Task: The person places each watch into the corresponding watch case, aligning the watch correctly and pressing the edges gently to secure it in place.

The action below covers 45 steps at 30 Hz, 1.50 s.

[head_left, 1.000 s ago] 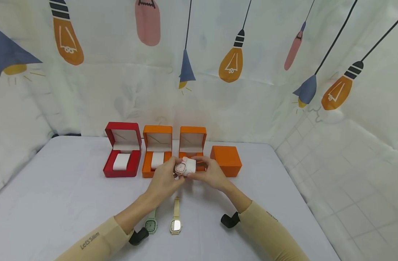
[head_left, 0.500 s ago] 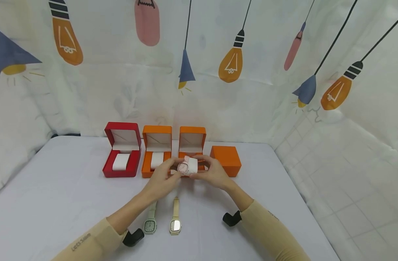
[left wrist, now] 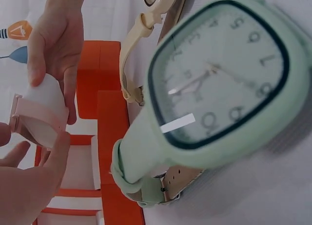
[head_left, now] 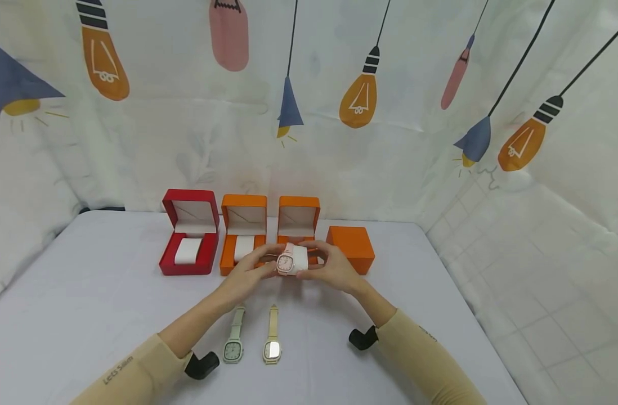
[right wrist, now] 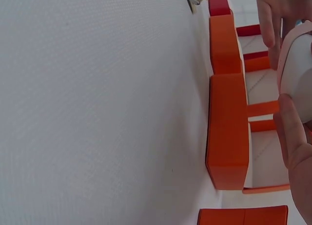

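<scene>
A pink wristwatch (head_left: 285, 263) is wrapped round a white watch cushion (head_left: 301, 259), held up in front of the right-hand open orange box (head_left: 299, 209). My right hand (head_left: 334, 271) grips the cushion from the right, thumb on one side and fingers on the other. On the watch side, my left hand (head_left: 244, 277) pinches the pink watch at its edge and strap, as the left wrist view shows its fingertips (left wrist: 59, 142) on the strap. Below the hands lie a pale green watch (head_left: 233, 351) and a cream-yellow watch (head_left: 272, 350), side by side on the table.
An open red box (head_left: 211, 256) and another open orange box (head_left: 228, 259) stand in the back row, each with a white cushion (head_left: 188, 251) inside. A closed orange box (head_left: 350, 248) is at the row's right end. A printed curtain (head_left: 309, 163) hangs behind the white table (head_left: 111, 292).
The pink watch and cushion have shifted slightly right. My left hand has drawn back a little to the left, and its forearm now leaves the green watch's strap uncovered.
</scene>
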Each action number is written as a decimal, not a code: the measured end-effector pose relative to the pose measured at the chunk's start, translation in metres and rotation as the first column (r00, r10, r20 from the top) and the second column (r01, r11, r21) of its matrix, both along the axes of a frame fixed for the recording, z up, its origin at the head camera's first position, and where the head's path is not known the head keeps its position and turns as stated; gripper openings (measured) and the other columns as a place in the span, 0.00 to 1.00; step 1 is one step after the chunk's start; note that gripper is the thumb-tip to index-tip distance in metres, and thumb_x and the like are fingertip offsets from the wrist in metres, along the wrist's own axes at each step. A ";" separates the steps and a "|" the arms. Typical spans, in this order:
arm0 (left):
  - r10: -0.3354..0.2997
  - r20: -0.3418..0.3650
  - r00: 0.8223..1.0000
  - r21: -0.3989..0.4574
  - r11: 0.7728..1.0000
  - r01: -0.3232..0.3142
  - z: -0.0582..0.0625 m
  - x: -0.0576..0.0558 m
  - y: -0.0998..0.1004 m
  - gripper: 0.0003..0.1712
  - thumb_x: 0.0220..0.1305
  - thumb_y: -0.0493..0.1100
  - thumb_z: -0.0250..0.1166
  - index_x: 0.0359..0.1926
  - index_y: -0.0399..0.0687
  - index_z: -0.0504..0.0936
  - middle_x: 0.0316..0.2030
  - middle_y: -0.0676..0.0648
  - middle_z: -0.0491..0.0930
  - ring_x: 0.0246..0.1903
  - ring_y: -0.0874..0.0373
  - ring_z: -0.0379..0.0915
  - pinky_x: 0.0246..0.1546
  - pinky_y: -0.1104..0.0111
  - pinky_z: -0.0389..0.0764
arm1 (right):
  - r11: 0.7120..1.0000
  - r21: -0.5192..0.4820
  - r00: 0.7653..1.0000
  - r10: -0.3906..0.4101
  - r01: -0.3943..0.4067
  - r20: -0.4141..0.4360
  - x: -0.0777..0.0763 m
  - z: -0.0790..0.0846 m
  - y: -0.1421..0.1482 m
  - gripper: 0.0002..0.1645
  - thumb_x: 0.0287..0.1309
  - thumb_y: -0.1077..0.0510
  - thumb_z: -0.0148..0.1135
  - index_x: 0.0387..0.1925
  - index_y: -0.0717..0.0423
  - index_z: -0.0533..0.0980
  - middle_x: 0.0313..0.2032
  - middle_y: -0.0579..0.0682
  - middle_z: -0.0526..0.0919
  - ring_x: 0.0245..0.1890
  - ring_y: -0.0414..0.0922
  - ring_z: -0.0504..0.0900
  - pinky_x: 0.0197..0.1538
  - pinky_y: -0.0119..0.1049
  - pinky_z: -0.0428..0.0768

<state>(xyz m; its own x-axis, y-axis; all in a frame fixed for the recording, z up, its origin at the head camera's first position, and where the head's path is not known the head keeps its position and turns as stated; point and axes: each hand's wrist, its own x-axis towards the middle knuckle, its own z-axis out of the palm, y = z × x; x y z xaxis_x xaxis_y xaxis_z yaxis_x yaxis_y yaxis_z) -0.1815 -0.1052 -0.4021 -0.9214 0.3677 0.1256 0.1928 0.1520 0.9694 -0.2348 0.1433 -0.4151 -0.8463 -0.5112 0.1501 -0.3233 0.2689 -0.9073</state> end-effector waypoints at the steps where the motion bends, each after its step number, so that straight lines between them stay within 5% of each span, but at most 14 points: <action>1: -0.017 0.020 1.000 0.015 1.000 0.017 0.000 0.000 -0.001 0.27 0.78 0.38 0.55 0.74 0.42 0.67 0.70 0.38 0.67 0.65 0.41 0.67 0.62 0.54 0.76 | 1.000 0.000 1.000 0.003 -0.003 0.003 0.000 0.000 0.000 0.40 0.52 0.60 0.81 0.66 0.53 0.75 0.59 0.48 0.78 0.55 0.50 0.79 0.55 0.38 0.83; 11: -0.109 0.113 0.988 0.071 0.992 0.102 -0.004 -0.002 -0.008 0.32 0.78 0.45 0.56 0.78 0.47 0.62 0.74 0.39 0.61 0.68 0.40 0.63 0.67 0.48 0.69 | 1.000 -0.017 0.999 0.021 -0.021 0.038 0.001 0.001 -0.001 0.44 0.51 0.59 0.82 0.69 0.55 0.72 0.60 0.49 0.77 0.57 0.50 0.78 0.56 0.38 0.82; 20: -0.113 0.129 0.985 0.067 0.992 0.105 -0.002 -0.002 -0.010 0.34 0.76 0.46 0.58 0.78 0.49 0.61 0.75 0.40 0.59 0.69 0.40 0.61 0.67 0.47 0.69 | 0.999 -0.028 0.997 0.039 -0.037 0.066 0.002 0.003 0.001 0.49 0.54 0.59 0.80 0.73 0.63 0.66 0.67 0.50 0.73 0.64 0.50 0.75 0.59 0.39 0.80; 32: -0.129 0.109 0.986 0.059 0.991 0.123 -0.004 -0.005 -0.014 0.35 0.74 0.46 0.63 0.77 0.50 0.64 0.74 0.44 0.64 0.65 0.43 0.68 0.64 0.51 0.74 | 0.996 -0.017 0.994 0.083 -0.082 0.076 0.001 0.005 0.007 0.43 0.57 0.60 0.78 0.71 0.61 0.69 0.66 0.49 0.75 0.61 0.50 0.76 0.59 0.40 0.81; 45: -0.205 0.130 0.970 0.049 0.979 0.200 -0.005 -0.011 -0.024 0.39 0.71 0.44 0.68 0.78 0.49 0.63 0.75 0.43 0.62 0.72 0.36 0.58 0.63 0.53 0.75 | 0.995 -0.018 0.991 0.104 -0.103 0.085 0.001 0.005 0.009 0.42 0.53 0.63 0.79 0.69 0.57 0.72 0.62 0.51 0.77 0.60 0.52 0.77 0.57 0.40 0.82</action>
